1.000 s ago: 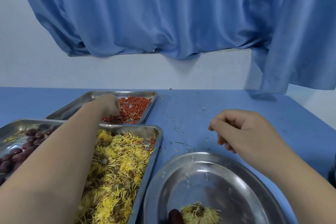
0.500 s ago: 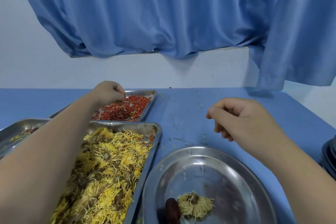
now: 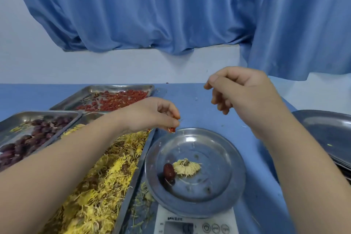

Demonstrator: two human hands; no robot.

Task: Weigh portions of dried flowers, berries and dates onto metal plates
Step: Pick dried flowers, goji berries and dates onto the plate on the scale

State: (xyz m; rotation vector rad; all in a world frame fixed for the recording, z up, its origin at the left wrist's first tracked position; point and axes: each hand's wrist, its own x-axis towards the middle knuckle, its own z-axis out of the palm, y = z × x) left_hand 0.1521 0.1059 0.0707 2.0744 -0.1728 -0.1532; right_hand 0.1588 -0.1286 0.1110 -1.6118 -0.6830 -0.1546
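A round metal plate point(image 3: 218, 192) rests on a white scale point(image 3: 197, 224) at the bottom centre. On it lie one dark red date point(image 3: 168, 172) and a pale dried flower point(image 3: 187, 167). My left hand point(image 3: 152, 115) hovers over the plate's far left rim, fingers pinched on a few red berries point(image 3: 172, 129). My right hand point(image 3: 245, 93) floats above the table behind the plate, fingers loosely curled, nothing visible in it. Three trays stand at the left: berries point(image 3: 121, 99), dates point(image 3: 28, 138), yellow dried flowers point(image 3: 106, 180).
A stack of metal plates point(image 3: 326, 135) sits at the right edge of the blue table point(image 3: 199, 108). Loose flower bits lie between the flower tray and the scale. A blue curtain point(image 3: 171, 9) hangs on the wall behind.
My left hand has left the berry tray and come right and nearer, to the plate's rim, with berries pinched in it. The view has tilted down, showing the scale.
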